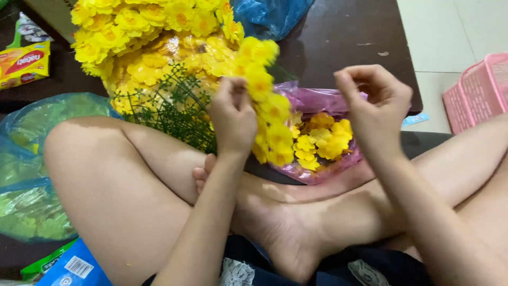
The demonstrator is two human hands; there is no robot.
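My left hand (233,114) is closed around the stem of a yellow artificial flower sprig (267,106) that arcs up and then down to the right of it. My right hand (373,108) is raised to the right, fingers curled loosely with thumb and forefinger near each other; whether it pinches anything small I cannot tell. Between the hands, lower down, a pink plastic bag (317,100) holds loose yellow flower heads (320,140). Behind my left hand lies a big heap of finished yellow flower bunches (153,32) with green stems (174,106).
A blue plastic bag of green leaves (26,175) lies at the left by my knee. Another blue bag (270,16) sits at the top. A pink basket (479,90) stands at the right on the tiled floor. Snack packets (24,61) lie far left. My crossed legs fill the foreground.
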